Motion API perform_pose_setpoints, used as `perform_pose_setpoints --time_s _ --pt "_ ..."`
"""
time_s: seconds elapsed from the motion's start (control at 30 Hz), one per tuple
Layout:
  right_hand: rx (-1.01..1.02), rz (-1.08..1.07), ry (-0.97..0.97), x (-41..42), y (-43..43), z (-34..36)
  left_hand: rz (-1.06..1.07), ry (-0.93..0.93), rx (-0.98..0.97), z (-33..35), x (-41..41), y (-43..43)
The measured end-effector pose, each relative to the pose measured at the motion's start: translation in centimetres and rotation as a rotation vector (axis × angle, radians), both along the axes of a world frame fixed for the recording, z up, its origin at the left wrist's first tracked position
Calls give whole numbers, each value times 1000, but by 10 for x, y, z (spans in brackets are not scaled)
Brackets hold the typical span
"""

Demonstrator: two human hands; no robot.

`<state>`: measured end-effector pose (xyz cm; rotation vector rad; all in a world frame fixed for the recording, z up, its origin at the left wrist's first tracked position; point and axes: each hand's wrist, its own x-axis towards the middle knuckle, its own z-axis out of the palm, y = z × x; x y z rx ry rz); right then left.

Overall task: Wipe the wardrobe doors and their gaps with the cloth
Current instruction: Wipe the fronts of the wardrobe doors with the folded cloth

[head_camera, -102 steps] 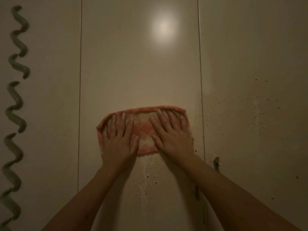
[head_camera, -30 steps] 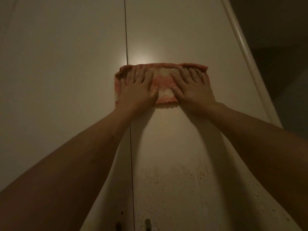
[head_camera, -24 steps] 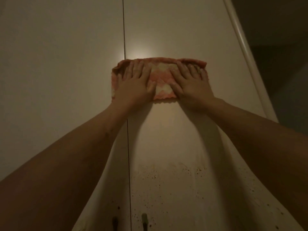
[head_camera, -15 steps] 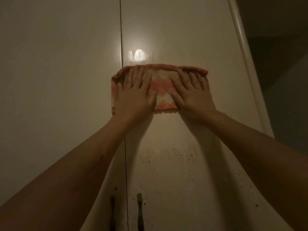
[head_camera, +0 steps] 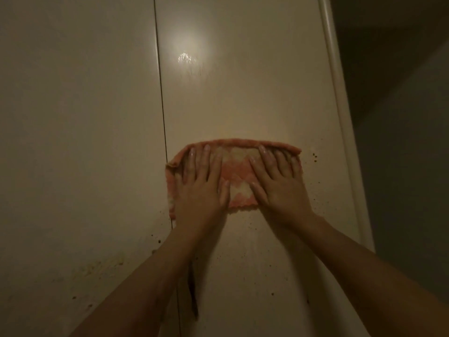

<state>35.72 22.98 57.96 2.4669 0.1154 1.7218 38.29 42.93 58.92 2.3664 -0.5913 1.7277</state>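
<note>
A plush folded cloth (head_camera: pixel 237 177), checked in orange-pink and cream, is pressed flat against the glossy cream right wardrobe door (head_camera: pixel 243 98). Its left edge reaches the thin dark gap (head_camera: pixel 160 93) that divides this door from the left door (head_camera: pixel 73 117). A soft glare (head_camera: pixel 185 53) is reflected high on the panel. Dark specks (head_camera: pixel 315 156) are scattered beside the cloth's right edge and below it. A rounded moulding (head_camera: pixel 340 117) is seen along the door's right edge. The left hand (head_camera: pixel 200 190) and right hand (head_camera: pixel 279 188) are laid side by side on the cloth, palms down, fingers straight and slightly spread, with nothing gripped. A dark handle (head_camera: pixel 193 295) is partly hidden by the left forearm.
</note>
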Motion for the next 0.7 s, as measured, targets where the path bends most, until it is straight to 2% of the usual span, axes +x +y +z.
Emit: perform_pose_setpoints --time_s 0.17,0.3,0.7 --pt "4 -16 23 -2 -11 -39 38 30 26 -34 -3 -9" --pt "-4 -11 42 -3 -19 -40 37 33 43 -34 0 -13" --pt "11 -17 -21 0 -61 42 9 -77 18 35 1 -59"
